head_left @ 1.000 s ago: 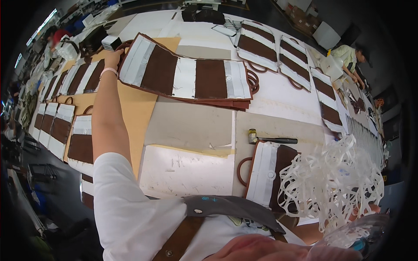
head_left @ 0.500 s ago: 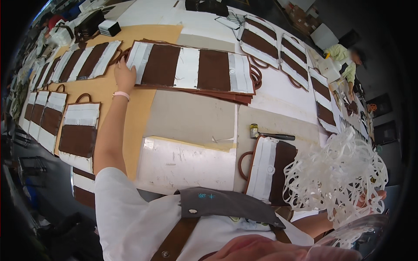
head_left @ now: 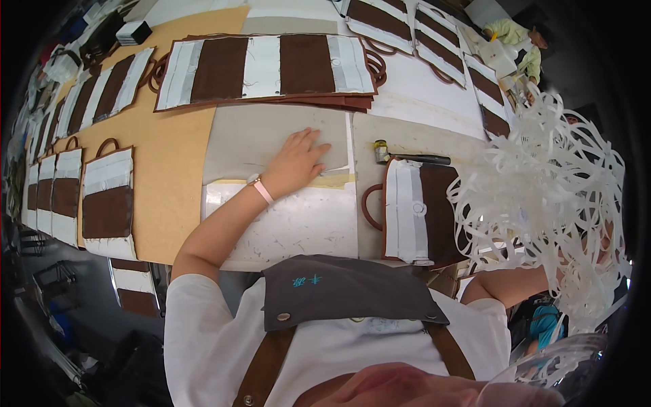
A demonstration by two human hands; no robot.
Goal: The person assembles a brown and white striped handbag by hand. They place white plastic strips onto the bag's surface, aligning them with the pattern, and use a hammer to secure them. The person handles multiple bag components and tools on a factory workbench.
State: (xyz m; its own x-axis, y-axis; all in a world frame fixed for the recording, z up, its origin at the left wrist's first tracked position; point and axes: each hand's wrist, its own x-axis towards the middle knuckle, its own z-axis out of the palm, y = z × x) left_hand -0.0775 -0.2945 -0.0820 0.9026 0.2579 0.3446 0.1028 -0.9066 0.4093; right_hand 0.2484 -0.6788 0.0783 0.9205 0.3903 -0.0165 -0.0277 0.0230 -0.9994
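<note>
My left hand (head_left: pixel 298 163) is open, its fingers spread over the grey mat (head_left: pixel 278 136) just beyond a white sheet (head_left: pixel 291 224). Nothing is in it. A large tangle of thin white plastic strips (head_left: pixel 536 183) is held up at the right in my right hand (head_left: pixel 605 237), which shows only in part behind the loops. Beyond my left hand lies a stack of long brown and white bag panels (head_left: pixel 261 68) with brown handles at both ends. Nearer the right hand, a brown and white bag panel (head_left: pixel 420 210) lies by the table edge, below a hammer (head_left: pixel 417 159).
More bag panels lie on tan board (head_left: pixel 169 163) at the left, one (head_left: pixel 108 197) near the table edge. Others (head_left: pixel 383 24) lie at the far right. A co-worker in a light green top (head_left: pixel 512 34) is at the far right. A black-and-white box (head_left: pixel 133 32) stands far left.
My left hand has left the panel stack's left end and come nearer, to the right, over the grey mat. The strip tangle has risen and shifted right with my right hand. The view has shifted.
</note>
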